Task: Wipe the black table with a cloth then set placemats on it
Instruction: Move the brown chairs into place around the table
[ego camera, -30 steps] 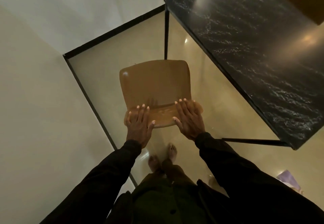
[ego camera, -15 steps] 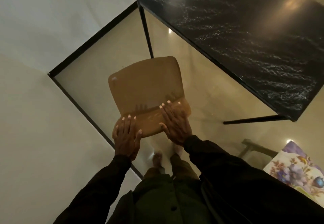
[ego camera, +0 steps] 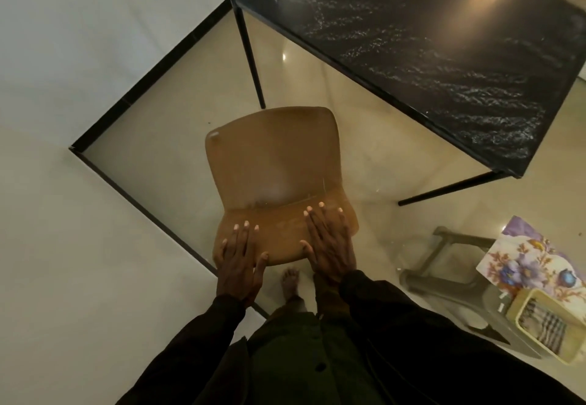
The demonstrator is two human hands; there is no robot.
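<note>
one veined black table (ego camera: 428, 55), brown chair (ego camera: 272, 157) beside, glossy floor (ego camera: 177, 138).

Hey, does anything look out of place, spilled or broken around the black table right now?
Nothing spilled or broken shows. The brown plastic chair stands clear of the black marbled table, turned at an angle to it, with the left hand and right hand flat on its backrest.

Chair (ego camera: 272, 163) left of table (ego camera: 412, 40) — stool (ego camera: 459, 237) right.
</note>
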